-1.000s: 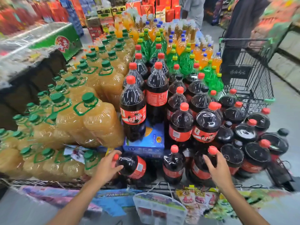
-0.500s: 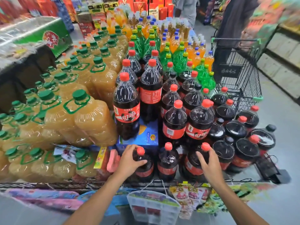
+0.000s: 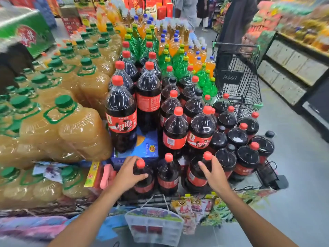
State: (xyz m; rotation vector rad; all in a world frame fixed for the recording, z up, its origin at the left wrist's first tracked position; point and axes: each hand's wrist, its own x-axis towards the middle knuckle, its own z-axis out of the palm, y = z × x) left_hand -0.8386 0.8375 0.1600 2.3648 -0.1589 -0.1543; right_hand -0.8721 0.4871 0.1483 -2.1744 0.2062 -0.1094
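Three small cola bottles with red caps stand in the front row of a shop display. My left hand (image 3: 129, 173) grips the shoulder of the left cola bottle (image 3: 144, 182), which stands upright. A middle cola bottle (image 3: 168, 175) stands untouched between my hands. My right hand (image 3: 214, 172) is curled round the neck and shoulder of the right cola bottle (image 3: 196, 177), just under its cap.
Taller cola bottles (image 3: 122, 114) stand behind on a blue box (image 3: 146, 148). Yellow juice jugs (image 3: 80, 129) fill the left. A black shopping cart (image 3: 238, 77) stands at the right with a person behind it. Snack packets (image 3: 194, 207) and a hanging pack (image 3: 154, 223) hang below the front edge.
My left hand has turned the left cola bottle from lying on its side to standing upright in the front row. My right hand has stayed on the right bottle.
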